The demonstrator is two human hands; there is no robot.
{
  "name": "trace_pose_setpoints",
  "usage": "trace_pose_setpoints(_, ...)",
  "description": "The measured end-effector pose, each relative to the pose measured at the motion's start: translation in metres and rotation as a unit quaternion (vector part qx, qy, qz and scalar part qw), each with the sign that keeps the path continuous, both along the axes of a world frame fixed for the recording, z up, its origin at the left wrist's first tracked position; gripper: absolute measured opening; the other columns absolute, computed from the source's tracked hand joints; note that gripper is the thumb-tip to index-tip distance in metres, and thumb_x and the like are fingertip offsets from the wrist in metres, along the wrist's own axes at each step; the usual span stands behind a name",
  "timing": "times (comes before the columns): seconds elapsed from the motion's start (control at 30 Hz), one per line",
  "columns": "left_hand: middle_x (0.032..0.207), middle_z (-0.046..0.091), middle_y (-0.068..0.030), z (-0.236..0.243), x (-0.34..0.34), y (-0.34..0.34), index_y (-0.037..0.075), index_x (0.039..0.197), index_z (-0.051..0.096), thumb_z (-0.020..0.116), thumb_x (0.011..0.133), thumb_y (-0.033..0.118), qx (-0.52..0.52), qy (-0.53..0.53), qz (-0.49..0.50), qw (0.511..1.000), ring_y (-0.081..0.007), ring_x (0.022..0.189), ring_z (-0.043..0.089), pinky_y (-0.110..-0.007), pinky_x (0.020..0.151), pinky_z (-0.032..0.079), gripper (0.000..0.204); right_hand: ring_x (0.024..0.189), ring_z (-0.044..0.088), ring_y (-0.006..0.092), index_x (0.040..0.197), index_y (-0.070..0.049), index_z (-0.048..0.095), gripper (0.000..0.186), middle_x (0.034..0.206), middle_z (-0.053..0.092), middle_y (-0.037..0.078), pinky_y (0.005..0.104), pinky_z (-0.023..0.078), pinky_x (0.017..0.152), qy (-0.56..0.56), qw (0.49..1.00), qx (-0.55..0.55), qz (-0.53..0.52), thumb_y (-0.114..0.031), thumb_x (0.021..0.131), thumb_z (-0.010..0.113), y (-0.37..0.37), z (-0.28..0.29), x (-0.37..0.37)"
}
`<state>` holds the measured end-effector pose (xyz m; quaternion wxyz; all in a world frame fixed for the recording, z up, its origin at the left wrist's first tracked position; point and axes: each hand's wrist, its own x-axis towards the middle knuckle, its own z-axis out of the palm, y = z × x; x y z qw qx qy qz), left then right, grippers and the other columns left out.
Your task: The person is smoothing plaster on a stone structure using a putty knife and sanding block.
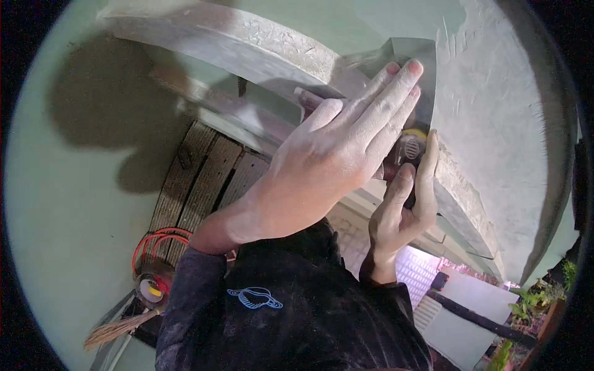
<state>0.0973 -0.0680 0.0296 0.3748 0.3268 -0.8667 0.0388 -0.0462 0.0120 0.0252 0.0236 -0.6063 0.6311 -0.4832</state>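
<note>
Dusted white, my left hand (337, 148) lies flat and stretched out, its fingertips over a dark grey sheet (421, 52) against the curved pale ledge (266, 46). A dark tool (410, 147) with a slotted end and a yellow edge shows just below those fingers; its kind is not clear. My right hand (408, 210) is closed about this tool, with the thumb on one side and a finger along the other. A reddish-brown piece (309, 102) sticks out beside my left thumb. The left palm hides what lies beneath it.
Rough grey plaster (495, 93) covers the right side. Wooden planks (204, 167) lie below on the left, with a coiled red cord (162, 235) and a straw broom (120, 328) near them. Green plants (541, 297) stand at the lower right. Shadows fall on the green wall (68, 204).
</note>
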Motion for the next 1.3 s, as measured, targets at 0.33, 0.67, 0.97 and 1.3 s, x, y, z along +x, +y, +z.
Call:
trace_pose_setpoints(0.33,0.165,0.034,-0.0188,0.01,0.005,0.007,-0.001,0.144,0.056,0.063,0.09,0.007,0.048,-0.02,-0.04,0.998,-0.022,0.143,0.047,-0.026,0.091,0.052,0.055,0.08,0.069,0.0179,0.145,0.017,0.047,0.049,0.104,0.073,0.021,0.0284,0.053,0.075,-0.034,0.999,0.025,-0.004,0.008,0.096,0.045,0.012,0.0,0.006)
trace_pose_setpoints(0.67,0.162,0.041,-0.0161,0.0,-0.001,0.004,-0.003,0.144,0.056,0.064,0.089,0.018,-0.025,-0.012,-0.026,0.999,-0.0203,0.14,0.051,-0.029,0.095,0.048,0.059,0.078,0.064,0.0161,0.147,0.014,0.045,0.051,0.095,0.071,0.017,0.0282,0.052,0.075,-0.057,0.998,0.007,-0.012,0.009,0.096,0.046,0.017,-0.006,0.006)
trace_pose_setpoints(0.97,0.159,0.047,-0.011,0.008,-0.004,0.005,0.001,0.141,0.06,0.064,0.088,0.017,-0.001,-0.004,-0.021,1.0,-0.0164,0.139,0.051,-0.028,0.094,0.046,0.056,0.081,0.065,0.0153,0.146,0.015,0.046,0.049,0.105,0.072,0.02,0.028,0.052,0.079,-0.101,0.995,0.005,-0.014,0.009,0.098,0.047,0.015,-0.011,0.005)
trace_pose_setpoints(1.3,0.165,0.039,-0.0103,0.002,-0.009,0.007,0.004,0.145,0.057,0.069,0.089,0.009,-0.03,-0.033,-0.012,0.999,-0.0188,0.146,0.045,-0.027,0.093,0.05,0.057,0.116,0.065,0.0247,0.144,0.015,0.048,0.046,0.139,0.062,0.028,0.0338,0.048,0.101,-0.173,0.984,0.028,-0.04,0.003,0.1,0.049,0.021,-0.003,0.011)
